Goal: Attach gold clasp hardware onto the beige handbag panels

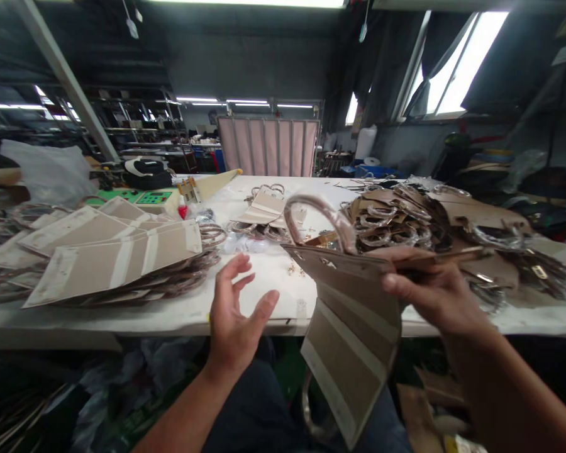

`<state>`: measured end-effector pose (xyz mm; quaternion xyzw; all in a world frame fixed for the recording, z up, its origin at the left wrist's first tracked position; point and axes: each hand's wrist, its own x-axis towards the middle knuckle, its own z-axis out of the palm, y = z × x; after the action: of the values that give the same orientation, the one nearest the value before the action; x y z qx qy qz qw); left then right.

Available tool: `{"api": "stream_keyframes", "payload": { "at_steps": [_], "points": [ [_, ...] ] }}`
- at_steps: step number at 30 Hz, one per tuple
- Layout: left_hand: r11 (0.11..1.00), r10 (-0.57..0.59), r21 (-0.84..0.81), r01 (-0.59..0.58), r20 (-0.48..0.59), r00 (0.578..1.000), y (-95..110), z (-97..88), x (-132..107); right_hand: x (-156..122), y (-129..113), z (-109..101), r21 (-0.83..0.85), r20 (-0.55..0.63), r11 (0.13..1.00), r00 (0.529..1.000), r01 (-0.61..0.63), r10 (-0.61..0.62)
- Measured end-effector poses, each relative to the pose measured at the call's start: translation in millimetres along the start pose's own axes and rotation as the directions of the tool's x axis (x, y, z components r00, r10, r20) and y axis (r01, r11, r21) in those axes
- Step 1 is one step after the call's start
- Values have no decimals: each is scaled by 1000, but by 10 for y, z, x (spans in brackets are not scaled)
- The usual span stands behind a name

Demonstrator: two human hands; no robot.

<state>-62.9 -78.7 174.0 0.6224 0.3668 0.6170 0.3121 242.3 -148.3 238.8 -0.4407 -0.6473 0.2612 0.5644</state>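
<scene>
Gripping hand, head view: the right hand point(441, 299) reaches in from the lower right, its forearm slanting up and leftward; the thumb presses the near face of a brown panel at its upper right corner, and the other fingers are largely hidden behind.
Brown panel: this folded piece point(351, 336) hangs tilted at the table's front edge, over the person's lap, with pale strips across its face. An arched handle point(345, 234) rises from its top edge, and another loop point(306, 406) shows below.
Other hand: the left hand point(236, 324) is raised at the table's edge, left of the panel, open with fingers loosely bent and thumb spread; its palm turns toward the panel.
Table: the white table point(287, 305) carries small gold-coloured pieces point(296, 269) behind the panel, and beyond them a small stack point(266, 207) of similar panels.
Left pile: pale-striped panels point(108, 264) overlap in a heap.
Right pile: brown pieces with looped handles point(396, 214) lie heaped.
Background: a rack point(268, 148) with pink panels stands past the table.
</scene>
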Motion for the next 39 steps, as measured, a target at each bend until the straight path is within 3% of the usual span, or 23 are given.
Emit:
{"api": "stream_keyframes", "payload": {
  "at_steps": [2,4,6,9,11,13,16,19,21,22,24,26,28,30,33,39],
  "points": [
    [994,55,-94,-48,75,996,1,-38,182,204,-39,-220,71,58,995,996,-70,66],
    [971,24,-236,43,274,961,11,-55,273,396,8,-302,120,188,982,974,-146,122],
    [921,-47,-312,235,507,860,-23,-41,234,534,149,-240,109,364,969,916,-222,168],
    [805,-197,-273,527,715,671,-226,24,-50,586,503,13,43,622,926,736,-374,269],
    [728,-311,-218,650,740,597,-455,74,-327,542,770,195,-5,715,872,608,-490,345],
    [682,-443,-161,714,685,577,-712,118,-611,497,1017,341,-62,757,836,520,-546,396],
    [610,-619,-118,784,546,564,-1048,199,-952,524,1337,502,-132,799,857,458,-498,389],
    [466,-733,-209,860,453,507,-1258,328,-1121,657,1635,639,-193,819,888,430,-417,380],
    [376,-787,-291,880,401,469,-1340,423,-1150,750,1811,719,-292,767,884,462,-366,445],
    [350,-804,-322,880,378,458,-1367,465,-1150,784,1878,750,-369,701,866,511,-336,497],
    [324,-823,-360,875,348,448,-1398,533,-1135,811,1936,786,-534,473,797,681,-283,559],
    [317,-836,-375,871,324,443,-1398,585,-1116,772,1870,784,-612,182,743,865,-272,467],
    [310,-850,-376,873,303,432,-1376,636,-1099,673,1701,765,-555,-66,783,953,-281,295],
    [293,-864,-380,877,288,413,-1350,695,-1091,534,1504,765,-397,-227,873,952,-281,203],
    [247,-878,-375,894,304,370,-1318,767,-1116,318,1348,861,-130,-306,953,925,-274,224],
    [138,-911,-403,905,307,276,-1258,686,-1236,58,1630,1144,91,-402,973,886,-212,231]
  ]
}}
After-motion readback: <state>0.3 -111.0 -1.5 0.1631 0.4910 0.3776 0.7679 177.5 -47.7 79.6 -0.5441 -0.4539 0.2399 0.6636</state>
